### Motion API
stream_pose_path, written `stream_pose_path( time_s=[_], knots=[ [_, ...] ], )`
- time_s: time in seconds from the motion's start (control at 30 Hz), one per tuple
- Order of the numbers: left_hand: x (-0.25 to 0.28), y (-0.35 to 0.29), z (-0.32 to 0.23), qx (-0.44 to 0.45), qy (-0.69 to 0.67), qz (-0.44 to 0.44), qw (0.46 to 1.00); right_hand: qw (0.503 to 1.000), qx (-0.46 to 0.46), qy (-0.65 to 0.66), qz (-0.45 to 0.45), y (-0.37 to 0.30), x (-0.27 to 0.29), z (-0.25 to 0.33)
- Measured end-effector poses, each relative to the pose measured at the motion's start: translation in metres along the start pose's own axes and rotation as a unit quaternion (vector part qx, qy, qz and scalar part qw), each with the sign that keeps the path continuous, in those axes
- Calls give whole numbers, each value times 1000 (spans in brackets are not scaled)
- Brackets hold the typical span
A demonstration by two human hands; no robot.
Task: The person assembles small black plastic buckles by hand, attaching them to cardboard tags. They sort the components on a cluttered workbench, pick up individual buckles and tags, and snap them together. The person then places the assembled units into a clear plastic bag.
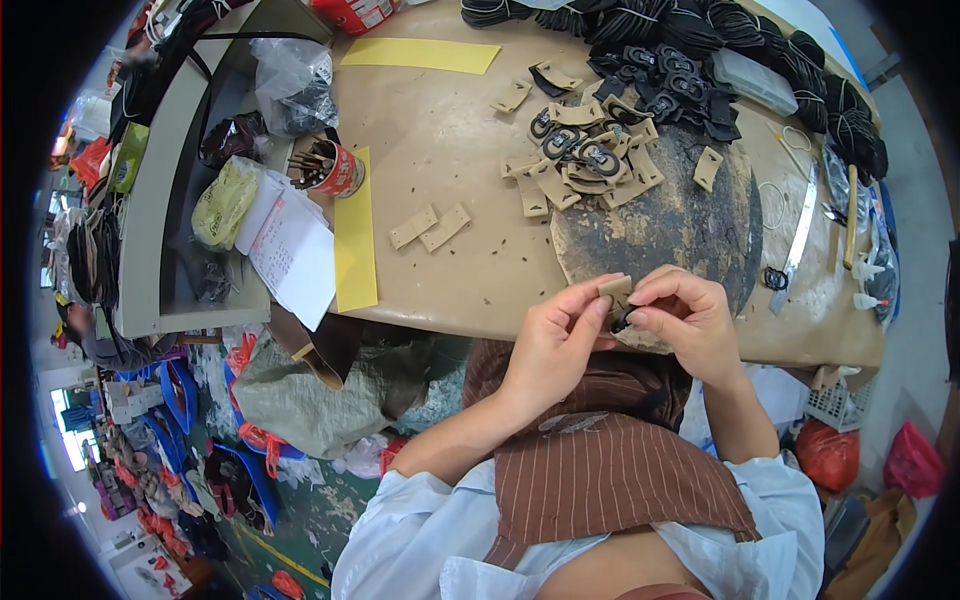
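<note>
Over the near edge of a dark round board (670, 235), my two hands meet around one small piece. My left hand (560, 335) pinches a tan leather tab (614, 290) between thumb and fingers. My right hand (688, 315) grips a small black ring (622, 320) at the tab's lower side; the fingers partly hide it. Beyond them lies a pile of tan tabs (590, 165), some fitted with dark oval rings (600, 158). A lone tab (708, 168) rests on the board's right part. Two flat tabs (428, 228) lie on the table to the left.
Black tabs with rings (680, 80) and bundled black cords (690, 28) line the back. At right are a steel ruler (800, 235) and a wooden-handled tool (851, 215). A red can of sticks (340, 172), paper sheets (290, 245) and yellow strips (355, 240) are at left.
</note>
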State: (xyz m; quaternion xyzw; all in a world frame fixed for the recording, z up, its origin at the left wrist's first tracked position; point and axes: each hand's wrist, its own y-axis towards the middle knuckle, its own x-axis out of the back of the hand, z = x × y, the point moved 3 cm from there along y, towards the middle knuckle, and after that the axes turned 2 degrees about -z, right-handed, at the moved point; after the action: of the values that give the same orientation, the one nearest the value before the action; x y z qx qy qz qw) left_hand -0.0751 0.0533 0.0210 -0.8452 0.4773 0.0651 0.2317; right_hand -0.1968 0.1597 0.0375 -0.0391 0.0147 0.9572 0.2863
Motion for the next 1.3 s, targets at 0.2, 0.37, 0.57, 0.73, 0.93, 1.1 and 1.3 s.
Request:
stream_pose_path(
  time_s=[0.2, 0.37, 0.57, 0.73, 0.93, 1.1, 1.3],
  knots=[
    [1, -5, -4, -16, 27, 53, 998, 999, 36, 2, -12, -7, -2, 3],
    [4, -8, 0, -6, 74, 93, 993, 1000, 23, -6, -1, -8, -1, 3],
    [11, -3, -1, 25, 163, 117, 979, 996, -25, -86, 6, -4, 1, 3],
    [9, 2, -9, 37, 119, 145, 981, 985, 5, -154, 76, 2, 3, 10],
    [25, 24, 6, 102, 87, 211, 968, 973, -157, 144, 94, 1, 7, -14],
    [15, 18, -2, 58, 49, 192, 978, 965, -146, 202, 78, -3, 12, -24],
    [13, 18, 4, 31, 107, 154, 982, 977, -118, 167, 58, 0, 11, -24]
  ],
)
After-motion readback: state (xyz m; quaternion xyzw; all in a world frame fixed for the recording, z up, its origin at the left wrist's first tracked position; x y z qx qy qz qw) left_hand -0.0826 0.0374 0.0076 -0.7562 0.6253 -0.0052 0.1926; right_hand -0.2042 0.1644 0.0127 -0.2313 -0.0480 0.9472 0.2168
